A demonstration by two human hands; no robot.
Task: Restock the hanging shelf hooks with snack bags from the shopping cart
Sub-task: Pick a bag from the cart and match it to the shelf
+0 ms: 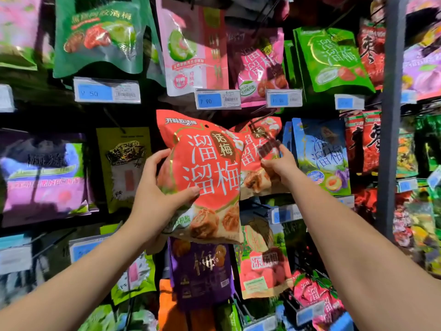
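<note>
A red snack bag [205,168] with white characters is held up in front of the hanging shelf. My left hand [157,192] grips its left edge, thumb on the front. Behind it hangs a second matching red bag [256,163] on a black hook [262,137]. My right hand [279,166] pinches the dark tag at the end of that hook, in front of the hanging bag. The held bag's hanging hole [206,126] sits left of the hook. The shopping cart is out of view.
Rows of snack bags hang all around: green bags [331,58] above right, a blue bag [321,156] at right, a purple bag [200,275] below. Blue price tags [217,99] jut out above. A grey upright post [391,115] stands at right.
</note>
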